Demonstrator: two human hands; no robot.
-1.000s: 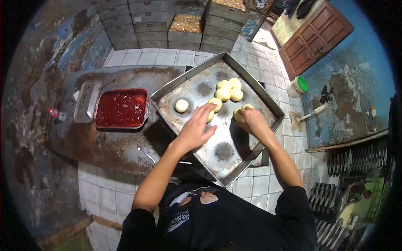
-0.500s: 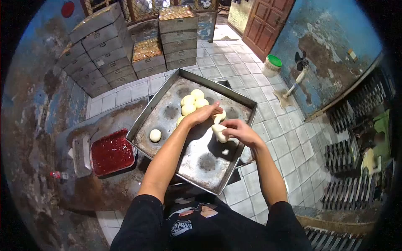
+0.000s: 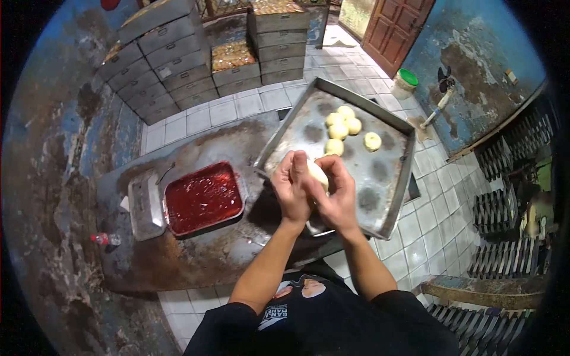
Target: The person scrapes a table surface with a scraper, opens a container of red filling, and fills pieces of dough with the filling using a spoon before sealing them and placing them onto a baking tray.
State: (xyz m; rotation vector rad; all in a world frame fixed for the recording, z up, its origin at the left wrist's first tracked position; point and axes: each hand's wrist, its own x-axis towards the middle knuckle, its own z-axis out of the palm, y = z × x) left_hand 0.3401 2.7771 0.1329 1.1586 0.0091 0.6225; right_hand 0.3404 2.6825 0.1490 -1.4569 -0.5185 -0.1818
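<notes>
Sleeves (image 3: 222, 326) of a black printed T-shirt (image 3: 338, 329) are seen nearest, at the lower edge, with bare forearms extended forward from them. A pale dough piece (image 3: 319, 173) is held between the two hands, the left hand (image 3: 292, 188) and the right hand (image 3: 335, 193) being brought close together with fingers curled around it. The dough piece is raised over the near part of a square metal baking tray (image 3: 380, 178), by which dark round marks are borne on its floor. Farther in, dough balls (image 3: 334, 146) are grouped near the middle, some touching; a single creased ball (image 3: 373, 141) is set apart to the right.

To the left, a worn desk (image 3: 142, 261) is partly overlapped by the tray in this view. On it are placed a rectangular pan (image 3: 205, 199) filled with glossy red matter, a narrow metal tray (image 3: 142, 207) just beside it, and a red-marked plastic bottle (image 3: 107, 239).

Slatted racks (image 3: 499, 207) are ranged at the right. Beyond the tiled floor (image 3: 205, 118), metal boxes (image 3: 184, 65) are stacked, one topped with wrapped goods (image 3: 233, 54). A green-lidded bucket (image 3: 405, 86) is stood by the wall, short of a brown panelled door (image 3: 395, 35).
</notes>
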